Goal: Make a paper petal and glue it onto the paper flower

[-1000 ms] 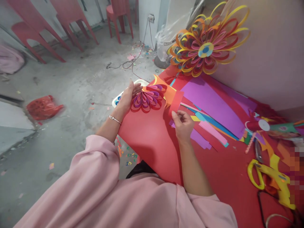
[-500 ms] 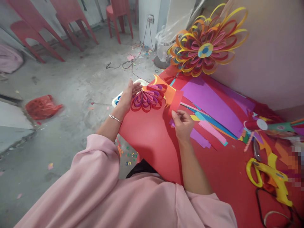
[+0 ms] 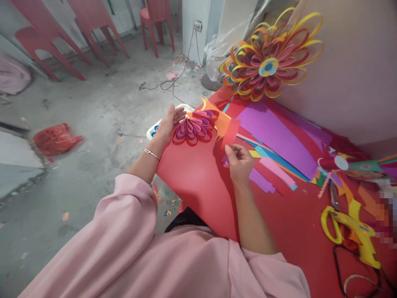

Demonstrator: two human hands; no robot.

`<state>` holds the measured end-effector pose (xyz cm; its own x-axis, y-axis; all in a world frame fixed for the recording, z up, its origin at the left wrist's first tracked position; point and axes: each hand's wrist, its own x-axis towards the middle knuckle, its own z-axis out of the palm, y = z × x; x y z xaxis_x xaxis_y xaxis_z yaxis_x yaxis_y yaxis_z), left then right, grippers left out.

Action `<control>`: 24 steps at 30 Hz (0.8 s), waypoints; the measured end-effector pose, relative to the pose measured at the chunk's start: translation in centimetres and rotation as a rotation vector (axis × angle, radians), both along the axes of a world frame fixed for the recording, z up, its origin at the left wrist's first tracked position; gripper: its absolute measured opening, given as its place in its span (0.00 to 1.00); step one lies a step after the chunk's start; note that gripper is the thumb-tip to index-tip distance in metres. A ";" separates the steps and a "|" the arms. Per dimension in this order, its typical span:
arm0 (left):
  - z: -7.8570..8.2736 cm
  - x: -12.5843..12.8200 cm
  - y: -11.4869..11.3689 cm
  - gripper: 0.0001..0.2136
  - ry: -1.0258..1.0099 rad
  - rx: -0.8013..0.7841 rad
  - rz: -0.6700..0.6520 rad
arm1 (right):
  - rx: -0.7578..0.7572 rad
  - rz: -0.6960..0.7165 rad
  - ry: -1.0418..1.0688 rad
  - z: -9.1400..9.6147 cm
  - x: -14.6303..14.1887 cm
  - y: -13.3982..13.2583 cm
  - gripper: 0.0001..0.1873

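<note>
A half-round paper flower (image 3: 194,131) of looped red, purple and pink strips is at the table's left end. Beside its left side is my left hand (image 3: 172,120), fingers stretched toward the loops; whether they touch the flower is unclear. My right hand (image 3: 240,162) pinches the lower end of a red paper strip (image 3: 231,133) between thumb and bent fingers. The strip stands slanted over the table. Behind it lies an orange paper piece (image 3: 221,121) with pointed edges. A white tray (image 3: 151,131) with blue rings shows partly behind my left hand.
On the red table (image 3: 198,174) lie purple sheets (image 3: 263,128), cut strips (image 3: 279,171), a ribbon spool (image 3: 333,163) and a yellow glue gun (image 3: 356,231) with a cable. A large looped paper flower (image 3: 268,66) stands at the back. Red chairs (image 3: 51,43) and a red bag (image 3: 56,140) are on the left.
Both hands, the flower and the red strip hold nearly the same positions. The whole view has shifted very slightly.
</note>
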<state>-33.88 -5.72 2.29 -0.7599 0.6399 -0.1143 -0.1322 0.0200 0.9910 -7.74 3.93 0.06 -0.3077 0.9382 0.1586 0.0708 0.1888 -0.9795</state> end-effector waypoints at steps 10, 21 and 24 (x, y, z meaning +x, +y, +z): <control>0.3 -0.4 -0.2 0.41 0.022 -0.016 0.036 | 0.055 0.123 -0.012 2.1 -1.1 -3.4 0.16; -0.1 -1.0 -0.6 0.40 0.039 0.023 0.079 | 0.427 0.263 -0.286 1.8 -2.3 -3.9 0.12; -0.3 -1.2 -0.6 0.39 0.028 0.029 0.078 | 0.519 0.241 -0.348 0.7 -2.5 -4.5 0.11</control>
